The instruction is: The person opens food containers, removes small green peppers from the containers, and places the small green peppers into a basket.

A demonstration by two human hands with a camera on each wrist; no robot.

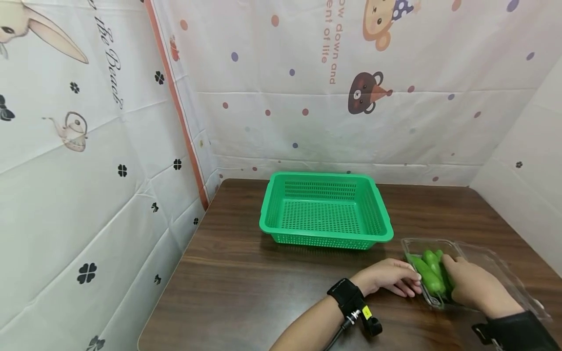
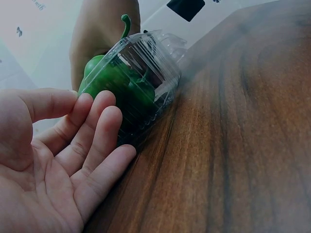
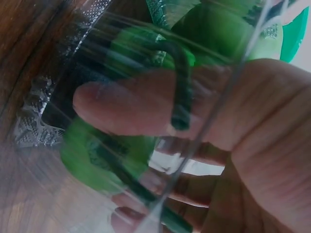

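A clear plastic clamshell tray (image 1: 480,253) lies on the table's right side with green peppers (image 1: 428,273) inside. My right hand (image 1: 471,285) reaches into the tray. In the right wrist view its thumb (image 3: 126,109) and fingers curl around a green pepper (image 3: 97,160) with a dark curved stem (image 3: 181,82), seen through the clear plastic. My left hand (image 1: 392,279) rests on the table with straight fingers (image 2: 99,131) touching the tray's (image 2: 150,63) left end, beside the peppers (image 2: 114,82).
An empty green slotted basket (image 1: 322,214) stands at the middle of the dark wooden table (image 1: 263,282), behind and left of the tray. Patterned cloth walls close in the left, back and right sides. Black bands sit on both wrists.
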